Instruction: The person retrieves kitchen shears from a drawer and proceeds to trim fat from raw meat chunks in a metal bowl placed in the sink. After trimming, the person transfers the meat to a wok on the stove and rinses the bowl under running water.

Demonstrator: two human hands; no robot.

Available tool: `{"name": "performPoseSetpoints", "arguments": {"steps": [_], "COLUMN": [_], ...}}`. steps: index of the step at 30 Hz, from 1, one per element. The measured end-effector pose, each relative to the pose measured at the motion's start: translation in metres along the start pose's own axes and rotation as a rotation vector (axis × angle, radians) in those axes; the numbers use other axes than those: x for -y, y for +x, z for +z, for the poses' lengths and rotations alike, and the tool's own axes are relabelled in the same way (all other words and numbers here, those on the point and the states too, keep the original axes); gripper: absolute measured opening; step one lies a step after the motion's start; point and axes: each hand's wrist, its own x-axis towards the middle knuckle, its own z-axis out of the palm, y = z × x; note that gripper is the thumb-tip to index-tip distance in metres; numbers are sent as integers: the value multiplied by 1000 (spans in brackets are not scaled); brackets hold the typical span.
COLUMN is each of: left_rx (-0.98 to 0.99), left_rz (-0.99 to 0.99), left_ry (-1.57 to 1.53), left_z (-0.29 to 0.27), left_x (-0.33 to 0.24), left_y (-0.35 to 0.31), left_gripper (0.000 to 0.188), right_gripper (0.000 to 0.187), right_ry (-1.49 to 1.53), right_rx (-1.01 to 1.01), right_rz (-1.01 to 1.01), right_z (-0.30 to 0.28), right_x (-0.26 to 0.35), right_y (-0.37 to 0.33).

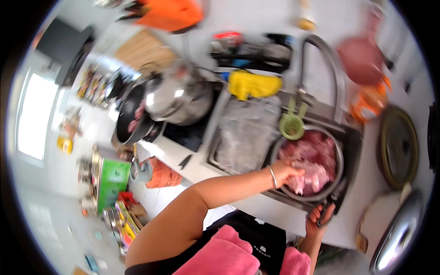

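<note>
Head fisheye, steeply down, close over sink (353,137)

Left hand (293,172) in raw meat (311,160), right hand (317,219) gripping bowl (340,176) rim, sink (355,137).

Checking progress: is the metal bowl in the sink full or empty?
Nearly full: pink raw meat fills the metal bowl; the left hand rests on it.

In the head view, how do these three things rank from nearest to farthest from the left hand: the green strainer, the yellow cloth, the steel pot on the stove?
From the left hand, which is in the meat:
1. Green strainer, just above, at the bowl's rim.
2. Yellow cloth, farther up, behind the sink.
3. Steel pot, far to the left on the stove.
</note>
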Motion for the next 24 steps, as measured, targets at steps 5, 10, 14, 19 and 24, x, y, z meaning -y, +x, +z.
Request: {"name": "performPoseSetpoints", "arguments": {"steps": [5,10,14,19,24], "left_rx": [232,273,-680,-482,-731], "left_rz": [477,1077,1131,956,1198], "left_ry": [-73,-191,-539,-484,417], "left_z": [-84,-234,-355,-515,-228], "left_x": [-85,-194,-256,-252,-154], "left_y": [-142,-293,-362,-403,-241], "left_gripper": [43,54,44,12,11], "right_gripper": [44,44,44,40,44], "right_ry": [-83,-165,-159,8,-96], "right_rx": [48,106,79,38,16], "right_rz": [28,76,116,153,40], "right_z": [2,35,47,64,51], "right_x": [-15,-48,-73,-84,-59], "right_y": [-1,-12,-6,2,0]}}
